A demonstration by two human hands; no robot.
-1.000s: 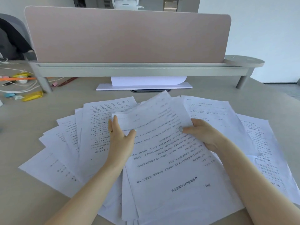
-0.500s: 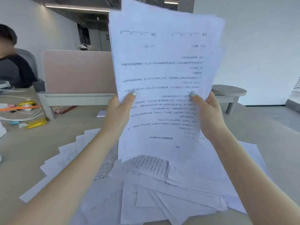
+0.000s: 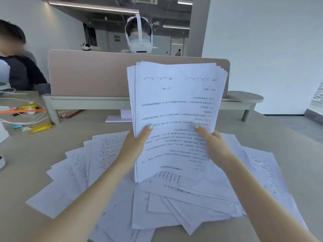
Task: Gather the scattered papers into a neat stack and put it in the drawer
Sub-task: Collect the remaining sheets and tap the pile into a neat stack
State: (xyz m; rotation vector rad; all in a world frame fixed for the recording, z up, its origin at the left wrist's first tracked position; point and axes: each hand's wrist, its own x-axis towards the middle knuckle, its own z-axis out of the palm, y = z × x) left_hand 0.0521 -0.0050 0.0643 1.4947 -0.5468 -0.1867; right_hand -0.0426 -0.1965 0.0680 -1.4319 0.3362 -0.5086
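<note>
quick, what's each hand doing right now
Left hand: closed, gripping the upright stack of papers.
Right hand: closed, gripping the same stack.

White walls (image 3: 262,49) rise behind a pink desk divider (image 3: 87,75).

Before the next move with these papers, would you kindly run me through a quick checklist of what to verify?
1. Left hand grips the held bundle: ok.
2. Right hand grips it too: ok.
3. Bundle edges flush: not ok, top edges are fanned.
4. All sheets gathered: not ok, scattered papers cover the desk.
5. Bundle held upright, ready for tapping square: ok.
6. Drawer open and reachable: cannot tell, no drawer in view.
</note>
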